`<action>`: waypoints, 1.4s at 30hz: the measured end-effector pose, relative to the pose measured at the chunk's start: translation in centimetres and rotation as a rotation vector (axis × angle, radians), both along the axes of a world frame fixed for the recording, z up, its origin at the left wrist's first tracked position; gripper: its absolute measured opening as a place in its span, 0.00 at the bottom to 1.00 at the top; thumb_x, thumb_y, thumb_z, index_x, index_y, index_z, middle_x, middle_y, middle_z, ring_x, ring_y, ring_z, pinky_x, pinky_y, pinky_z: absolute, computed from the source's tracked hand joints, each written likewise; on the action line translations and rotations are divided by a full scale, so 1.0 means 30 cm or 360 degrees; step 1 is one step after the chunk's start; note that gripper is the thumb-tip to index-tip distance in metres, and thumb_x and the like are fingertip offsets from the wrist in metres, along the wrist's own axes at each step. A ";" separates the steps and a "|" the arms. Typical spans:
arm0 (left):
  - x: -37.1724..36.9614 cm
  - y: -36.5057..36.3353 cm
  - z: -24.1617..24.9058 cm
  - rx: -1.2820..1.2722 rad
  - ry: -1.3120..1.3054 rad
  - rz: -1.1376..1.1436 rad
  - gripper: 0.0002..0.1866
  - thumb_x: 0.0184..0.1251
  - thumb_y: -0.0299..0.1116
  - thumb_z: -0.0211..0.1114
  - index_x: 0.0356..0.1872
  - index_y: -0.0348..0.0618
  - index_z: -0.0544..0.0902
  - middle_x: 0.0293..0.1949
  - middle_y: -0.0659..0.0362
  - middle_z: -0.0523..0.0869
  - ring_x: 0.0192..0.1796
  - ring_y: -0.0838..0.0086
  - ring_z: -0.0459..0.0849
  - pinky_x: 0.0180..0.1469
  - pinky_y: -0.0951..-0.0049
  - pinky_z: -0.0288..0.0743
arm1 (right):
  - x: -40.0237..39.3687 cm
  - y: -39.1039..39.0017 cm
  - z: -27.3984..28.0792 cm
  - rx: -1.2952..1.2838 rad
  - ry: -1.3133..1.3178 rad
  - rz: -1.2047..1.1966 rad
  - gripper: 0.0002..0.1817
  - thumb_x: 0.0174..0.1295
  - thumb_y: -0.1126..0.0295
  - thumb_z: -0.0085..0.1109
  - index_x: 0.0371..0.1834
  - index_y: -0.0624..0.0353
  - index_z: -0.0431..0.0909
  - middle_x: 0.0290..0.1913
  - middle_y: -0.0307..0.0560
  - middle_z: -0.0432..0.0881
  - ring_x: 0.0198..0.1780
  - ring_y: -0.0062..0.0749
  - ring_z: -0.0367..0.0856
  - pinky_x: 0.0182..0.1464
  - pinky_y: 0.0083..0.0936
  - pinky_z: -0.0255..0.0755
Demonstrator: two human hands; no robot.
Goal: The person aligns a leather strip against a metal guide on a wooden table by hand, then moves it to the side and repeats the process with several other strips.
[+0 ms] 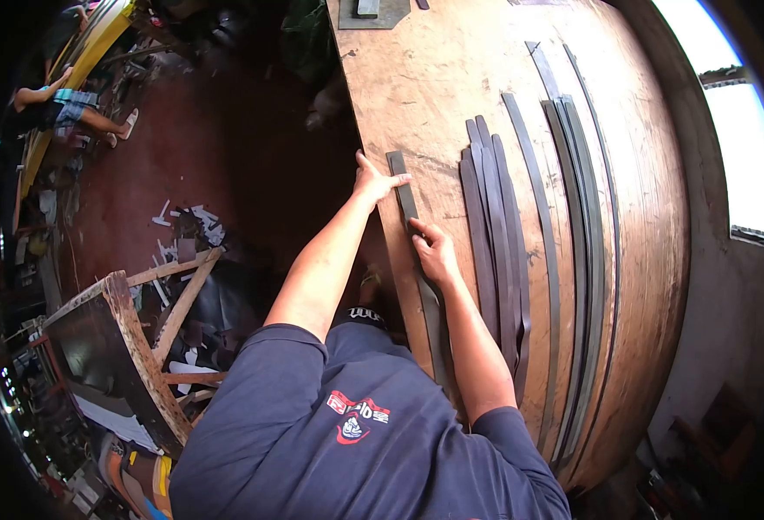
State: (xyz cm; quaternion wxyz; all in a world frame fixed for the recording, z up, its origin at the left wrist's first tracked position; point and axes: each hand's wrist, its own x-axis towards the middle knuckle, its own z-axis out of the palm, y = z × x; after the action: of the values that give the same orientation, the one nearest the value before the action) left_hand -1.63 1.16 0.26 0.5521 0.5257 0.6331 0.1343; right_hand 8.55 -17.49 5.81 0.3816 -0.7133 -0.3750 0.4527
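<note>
Head camera: left hand (376,184) is spreading, thumb crossing a strip (407,201); right hand (435,251) is curling against it, pinch unclear; shirt (313,433) is hiding the strip's near end.

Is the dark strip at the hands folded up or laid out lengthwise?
Laid out lengthwise: the dark strip runs along the tabletop's edge past the left hand and right hand; its near end is hidden.
</note>
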 end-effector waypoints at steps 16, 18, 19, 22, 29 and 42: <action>-0.004 -0.003 0.000 0.0081 0.0026 -0.0028 0.74 0.38 0.43 0.86 0.73 0.31 0.33 0.69 0.37 0.63 0.70 0.56 0.67 0.68 0.62 0.67 | -0.010 0.004 -0.045 0.0052 0.0094 -0.0116 0.19 0.62 0.74 0.56 0.56 0.61 0.80 0.41 0.47 0.83 0.38 0.28 0.78 0.45 0.23 0.72; -0.005 -0.003 0.002 0.0069 0.0015 -0.0033 0.74 0.38 0.43 0.86 0.73 0.32 0.33 0.69 0.37 0.64 0.70 0.56 0.67 0.68 0.62 0.67 | -0.006 0.005 -0.044 0.0013 0.0110 -0.0114 0.19 0.62 0.74 0.56 0.56 0.61 0.80 0.42 0.48 0.84 0.38 0.28 0.79 0.45 0.23 0.73; -0.005 -0.003 0.003 0.0060 0.0005 -0.0035 0.74 0.38 0.43 0.86 0.73 0.32 0.33 0.69 0.37 0.64 0.70 0.56 0.67 0.68 0.63 0.68 | -0.006 0.006 -0.043 0.0011 0.0090 -0.0107 0.19 0.62 0.75 0.57 0.57 0.60 0.81 0.41 0.44 0.84 0.38 0.24 0.77 0.45 0.21 0.72; -0.002 -0.006 0.015 0.0078 0.0037 -0.0031 0.73 0.38 0.43 0.86 0.73 0.32 0.34 0.68 0.37 0.64 0.70 0.56 0.68 0.68 0.63 0.68 | -0.005 0.009 -0.049 -0.0026 0.0097 -0.0114 0.19 0.62 0.75 0.57 0.57 0.60 0.81 0.40 0.45 0.84 0.38 0.24 0.78 0.44 0.22 0.73; -0.003 -0.002 0.005 0.0084 0.0053 -0.0038 0.74 0.37 0.44 0.87 0.73 0.32 0.34 0.69 0.37 0.64 0.70 0.56 0.67 0.68 0.63 0.67 | 0.001 0.017 -0.054 -0.0085 0.0111 -0.0126 0.20 0.59 0.73 0.57 0.56 0.60 0.81 0.39 0.51 0.86 0.37 0.29 0.80 0.44 0.25 0.74; -0.008 -0.030 0.054 0.0206 0.0143 -0.0086 0.74 0.37 0.53 0.84 0.75 0.35 0.36 0.71 0.34 0.58 0.72 0.48 0.62 0.71 0.58 0.63 | 0.011 0.041 0.005 -0.0221 0.0040 -0.0081 0.22 0.56 0.73 0.56 0.56 0.59 0.82 0.41 0.56 0.86 0.39 0.32 0.82 0.47 0.27 0.76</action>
State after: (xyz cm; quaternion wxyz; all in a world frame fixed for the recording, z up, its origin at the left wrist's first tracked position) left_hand -1.87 0.26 1.88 0.4916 0.5827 0.6327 0.1363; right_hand 8.88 -16.26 5.96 0.3472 -0.7416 -0.3196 0.4767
